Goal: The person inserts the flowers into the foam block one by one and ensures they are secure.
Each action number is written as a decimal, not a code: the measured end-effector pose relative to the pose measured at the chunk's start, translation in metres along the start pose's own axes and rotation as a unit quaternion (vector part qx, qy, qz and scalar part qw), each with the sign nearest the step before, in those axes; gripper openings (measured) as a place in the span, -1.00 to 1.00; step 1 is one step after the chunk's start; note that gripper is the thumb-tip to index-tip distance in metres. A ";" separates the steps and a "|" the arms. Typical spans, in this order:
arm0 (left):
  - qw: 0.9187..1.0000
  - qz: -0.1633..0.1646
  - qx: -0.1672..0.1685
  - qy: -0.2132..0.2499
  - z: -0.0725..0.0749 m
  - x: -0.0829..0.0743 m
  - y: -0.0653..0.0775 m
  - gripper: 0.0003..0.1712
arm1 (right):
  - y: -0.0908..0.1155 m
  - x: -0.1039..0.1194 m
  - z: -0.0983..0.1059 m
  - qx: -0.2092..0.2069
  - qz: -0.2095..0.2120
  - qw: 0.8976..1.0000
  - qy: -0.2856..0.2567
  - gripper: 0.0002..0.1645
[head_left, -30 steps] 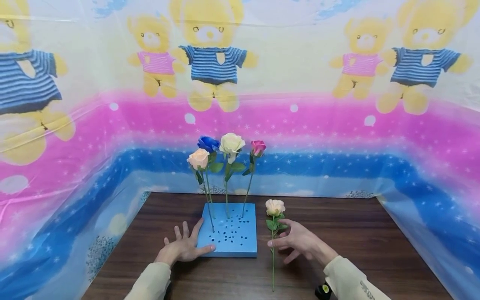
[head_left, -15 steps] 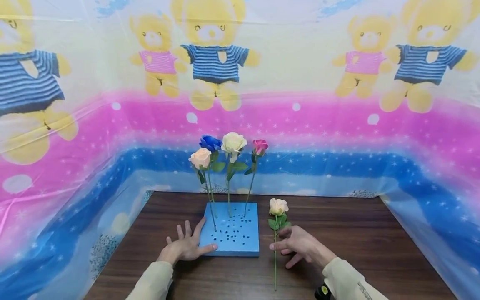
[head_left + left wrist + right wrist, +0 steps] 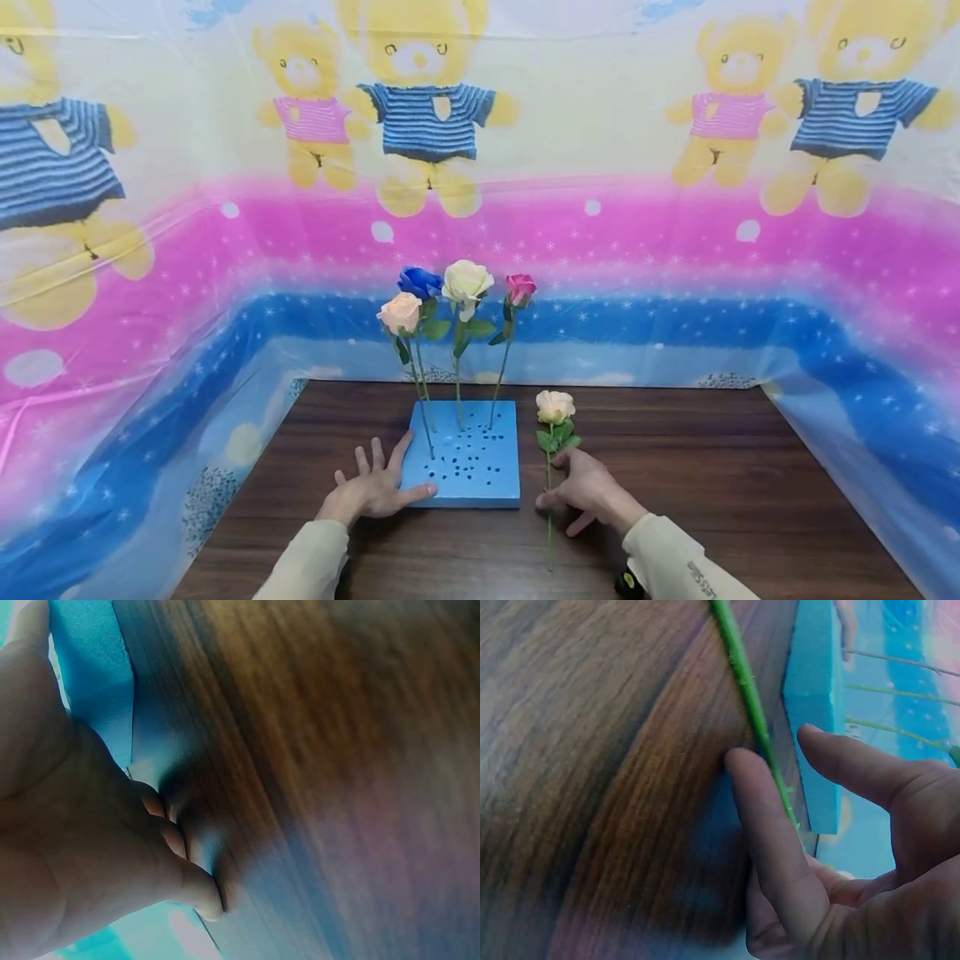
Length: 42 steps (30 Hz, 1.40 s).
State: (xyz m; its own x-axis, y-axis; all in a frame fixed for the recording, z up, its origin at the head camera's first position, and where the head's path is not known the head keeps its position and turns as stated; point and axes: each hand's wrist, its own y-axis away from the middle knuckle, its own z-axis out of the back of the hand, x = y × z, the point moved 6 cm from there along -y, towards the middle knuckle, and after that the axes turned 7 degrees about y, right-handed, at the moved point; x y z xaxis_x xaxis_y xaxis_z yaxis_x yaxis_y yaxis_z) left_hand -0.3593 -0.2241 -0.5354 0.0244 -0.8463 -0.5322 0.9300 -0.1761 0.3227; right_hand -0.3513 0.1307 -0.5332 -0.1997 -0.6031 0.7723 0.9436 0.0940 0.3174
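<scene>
In the head view, my left hand (image 3: 371, 490) lies spread at the left side of a blue foam block (image 3: 495, 496), its thumb on the top near the front. A pale peach rose (image 3: 555, 407) lies on the table to the block's right, its stem pointing towards me. My right hand (image 3: 592, 492) is over that stem, thumb on one side and fingers on the other. The right wrist view shows the green stem (image 3: 742, 679) passing between thumb and fingers, with a gap at the thumb. The left wrist view shows the block's edge (image 3: 101, 682) beside the left palm.
Standing in the holed block are a blue rose (image 3: 420, 282), a peach rose (image 3: 400, 312), a white rose (image 3: 467, 282) and a pink rose (image 3: 521, 288). The brown wooden table (image 3: 697, 467) is backed by a curtain (image 3: 570, 233) with printed bears.
My right hand has lowered slightly and drawn nearer to the lying rose's stem, its thumb crossing further down. The left hand and the block have stayed as they were.
</scene>
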 end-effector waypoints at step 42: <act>1.000 0.003 0.003 0.003 0.000 -0.001 0.000 0.42 | -0.008 -0.024 0.029 0.110 0.010 0.988 -0.108 0.01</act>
State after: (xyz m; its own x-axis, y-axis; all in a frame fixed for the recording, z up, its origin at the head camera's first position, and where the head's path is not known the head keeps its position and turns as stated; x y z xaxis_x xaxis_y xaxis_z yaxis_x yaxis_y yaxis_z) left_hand -0.3592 -0.2234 -0.5353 0.0326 -0.8446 -0.5344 0.9275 -0.1737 0.3310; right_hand -0.3617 0.1678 -0.5386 -0.2556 -0.4184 0.8715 0.8721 0.2893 0.3946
